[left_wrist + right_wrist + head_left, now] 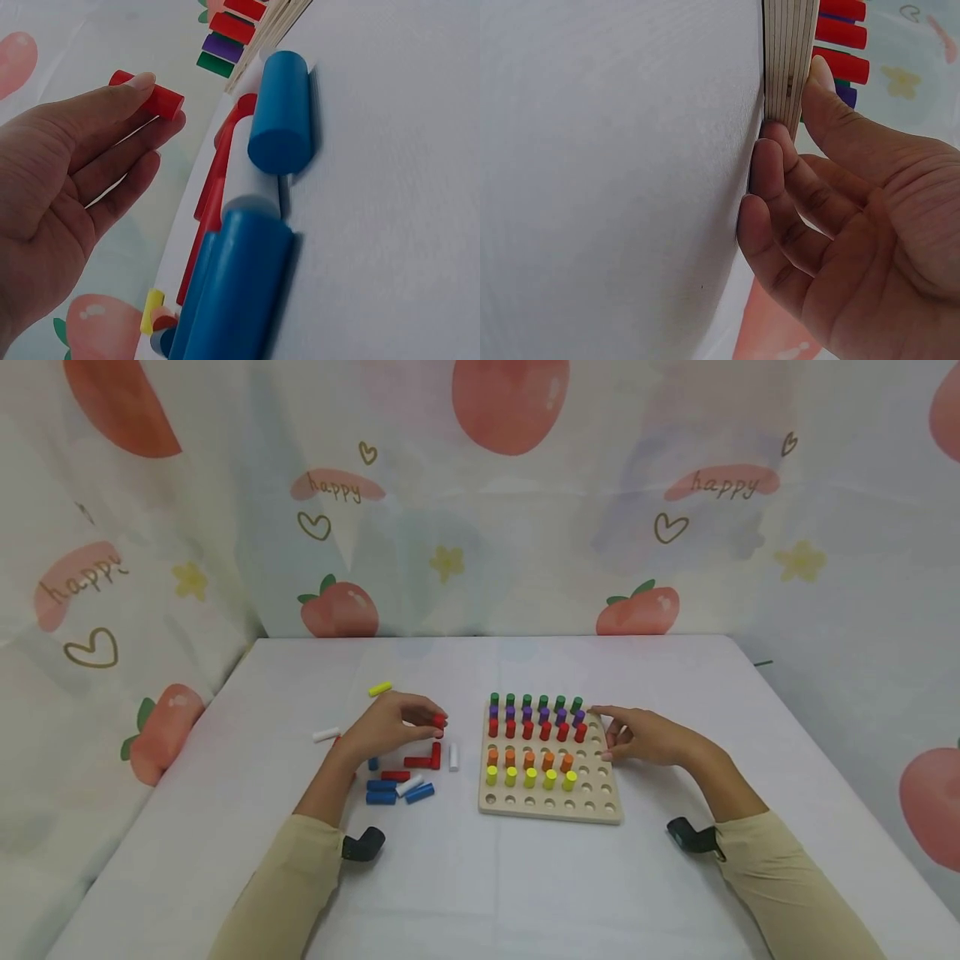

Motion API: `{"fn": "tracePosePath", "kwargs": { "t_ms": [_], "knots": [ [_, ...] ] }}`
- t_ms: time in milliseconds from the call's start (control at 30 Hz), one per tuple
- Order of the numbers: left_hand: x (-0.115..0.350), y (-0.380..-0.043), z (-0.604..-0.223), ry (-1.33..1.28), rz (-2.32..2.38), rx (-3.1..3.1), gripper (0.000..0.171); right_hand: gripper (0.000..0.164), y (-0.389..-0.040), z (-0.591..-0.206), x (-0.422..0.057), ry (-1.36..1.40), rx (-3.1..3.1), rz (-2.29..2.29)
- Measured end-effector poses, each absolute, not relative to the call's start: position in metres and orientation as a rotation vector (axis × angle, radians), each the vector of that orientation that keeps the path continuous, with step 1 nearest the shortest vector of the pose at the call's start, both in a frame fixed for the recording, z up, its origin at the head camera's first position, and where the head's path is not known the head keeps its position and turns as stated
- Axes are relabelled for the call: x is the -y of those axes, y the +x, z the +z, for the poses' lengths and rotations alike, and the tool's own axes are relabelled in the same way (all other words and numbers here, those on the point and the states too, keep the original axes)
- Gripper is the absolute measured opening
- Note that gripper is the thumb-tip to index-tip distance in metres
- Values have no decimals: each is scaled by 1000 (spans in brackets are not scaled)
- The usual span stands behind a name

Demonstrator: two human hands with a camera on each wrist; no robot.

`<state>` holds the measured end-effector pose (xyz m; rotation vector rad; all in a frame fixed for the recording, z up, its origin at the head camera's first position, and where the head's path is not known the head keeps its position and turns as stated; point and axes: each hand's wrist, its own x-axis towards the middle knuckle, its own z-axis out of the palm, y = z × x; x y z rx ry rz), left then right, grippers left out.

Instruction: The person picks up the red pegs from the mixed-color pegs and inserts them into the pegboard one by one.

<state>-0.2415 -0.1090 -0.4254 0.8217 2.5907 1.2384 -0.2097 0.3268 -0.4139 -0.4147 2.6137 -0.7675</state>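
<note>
Between thumb and fingertips, my left hand [390, 722] pinches a red peg [166, 103], held above the table left of the wooden pegboard [547, 810]. Rows of green, purple, red, orange and yellow pegs stand upright in the board, with bare holes showing at its right and front. My right hand [648, 737] grips the board's right edge; in the right wrist view the thumb lies on the top and the fingers [767, 169] curl at the side and lower edge. Below the left hand lie loose red pegs [395, 775] and blue pegs [381, 798].
White pegs [453, 757] lie among the loose ones, one of them farther left. A yellow peg [380, 688] rests beyond the left hand. Behind the white table [495, 893] hangs a printed cloth [510, 527].
</note>
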Motion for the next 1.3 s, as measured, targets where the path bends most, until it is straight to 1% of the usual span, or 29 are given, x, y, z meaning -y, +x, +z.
{"fn": "tracePosePath", "kwargs": {
  "t_ms": [233,533,767,1067,1300],
  "knots": [
    [98,-243,-425,855,1260,-2559,29,82,-210,-414,-327,-429,-2607,-785],
    [80,-241,-425,806,1257,-2549,27,81,-210,-414,-327,-451,-2606,-794],
    [71,-241,-427,880,1222,-2539,27,81,-211,-415,-327,-444,-2606,-792],
    [65,-240,-426,883,1219,-2505,27,82,-210,-413,-327,-437,-2607,-792],
    [58,-241,-427,961,1258,-2425,25,83,-210,-414,-327,-436,-2602,-799]
  ]
}}
